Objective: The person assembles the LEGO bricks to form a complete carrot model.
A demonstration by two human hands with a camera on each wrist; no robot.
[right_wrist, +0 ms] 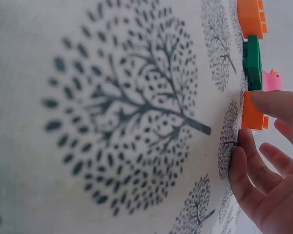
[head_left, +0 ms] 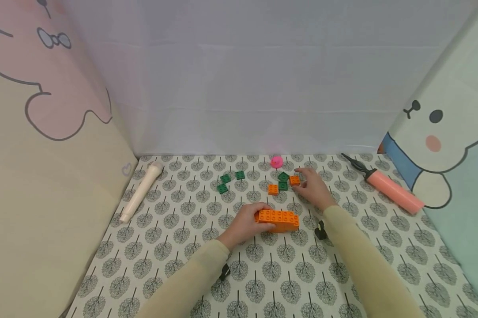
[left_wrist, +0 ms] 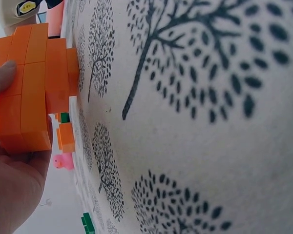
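Observation:
My left hand (head_left: 246, 223) grips a block of joined orange bricks (head_left: 278, 219), just above or on the patterned cloth; which, I cannot tell. In the left wrist view the thumb lies across the face of the orange bricks (left_wrist: 31, 83), with fingers underneath. My right hand (head_left: 313, 189) reaches around a loose orange brick (head_left: 295, 180), fingers spread. In the right wrist view the thumb touches that orange brick (right_wrist: 252, 113), while the other fingers stay apart from it. Beside it lie two green bricks (head_left: 283, 186) and another orange brick (head_left: 272, 190).
Several green bricks (head_left: 225, 178) lie left of centre. A pink rubber duck (head_left: 276, 162) sits near the back wall. A pale stick-like tube (head_left: 141, 192) lies at the left, and a pink hand pump (head_left: 395, 192) with a black nozzle at the right. Printed fabric walls enclose the cloth.

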